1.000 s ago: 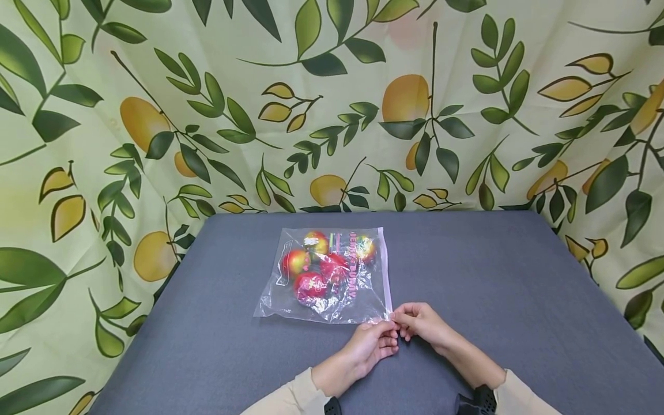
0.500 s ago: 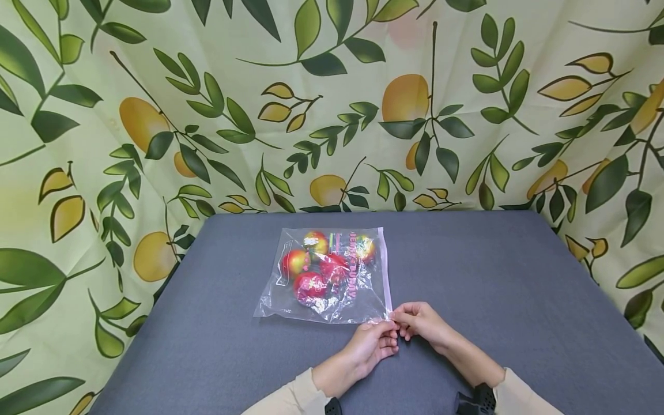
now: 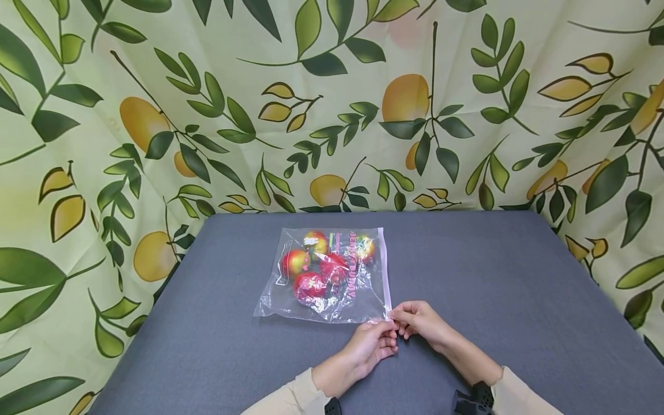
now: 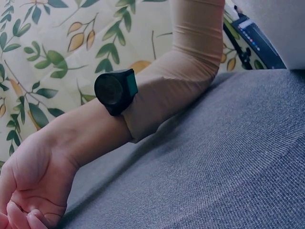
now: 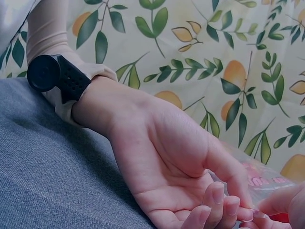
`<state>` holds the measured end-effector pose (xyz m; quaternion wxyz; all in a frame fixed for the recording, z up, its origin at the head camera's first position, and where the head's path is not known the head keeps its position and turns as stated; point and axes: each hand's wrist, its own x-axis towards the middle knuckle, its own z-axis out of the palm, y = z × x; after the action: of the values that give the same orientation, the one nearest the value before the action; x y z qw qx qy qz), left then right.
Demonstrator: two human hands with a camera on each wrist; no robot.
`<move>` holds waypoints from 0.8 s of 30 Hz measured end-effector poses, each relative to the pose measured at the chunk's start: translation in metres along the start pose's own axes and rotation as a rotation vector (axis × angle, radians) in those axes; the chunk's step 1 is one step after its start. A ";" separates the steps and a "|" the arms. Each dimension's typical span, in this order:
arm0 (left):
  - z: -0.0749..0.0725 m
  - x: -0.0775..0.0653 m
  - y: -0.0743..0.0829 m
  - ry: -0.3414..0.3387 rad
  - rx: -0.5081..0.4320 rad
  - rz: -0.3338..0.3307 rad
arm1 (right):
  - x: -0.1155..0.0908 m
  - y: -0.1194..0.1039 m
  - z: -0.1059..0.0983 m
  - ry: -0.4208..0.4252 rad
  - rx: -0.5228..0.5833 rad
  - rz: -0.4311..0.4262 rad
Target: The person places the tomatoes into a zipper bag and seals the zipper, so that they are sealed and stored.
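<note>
A clear zip bag point(image 3: 280, 305) with pink lettering lies flat on the table. Several round red and yellow fruits, apple-like point(image 3: 310, 286), show through its plastic. Its pale zip strip point(image 3: 385, 271) runs along the right edge. At the near right corner my left hand point(image 3: 369, 347) pinches the bag between thumb and forefinger. Close beside it, my right hand point(image 3: 422, 324) pinches the near end of the strip. In the right wrist view my left hand point(image 5: 167, 167) shows its palm, other fingers curled. The left wrist view shows my right hand point(image 4: 40, 176), its fingertips cut off by the frame.
A grey cloth-covered table point(image 3: 207, 346) spreads under the bag. Behind it and at both sides hangs a curtain point(image 3: 342, 104) printed with leaves and fruit. Black devices point(image 3: 476, 399) sit on both wrists. Beige sleeves point(image 3: 524, 397) cover the forearms.
My right hand has shifted very slightly up and to the left at the corner. The left hand and the bag look unmoved.
</note>
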<state>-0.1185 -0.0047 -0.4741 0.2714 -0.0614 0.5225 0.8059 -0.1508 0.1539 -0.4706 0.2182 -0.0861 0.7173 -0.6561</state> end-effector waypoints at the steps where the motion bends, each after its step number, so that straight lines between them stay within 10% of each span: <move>1: 0.000 0.000 0.000 0.000 -0.001 0.001 | 0.000 0.000 0.000 -0.002 0.000 -0.003; 24: 0.002 0.001 0.001 0.004 -0.007 -0.003 | 0.006 -0.004 -0.003 0.041 -0.010 0.027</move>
<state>-0.1192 -0.0029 -0.4727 0.2713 -0.0646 0.5199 0.8074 -0.1585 0.1536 -0.4678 0.2119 -0.0639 0.7258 -0.6513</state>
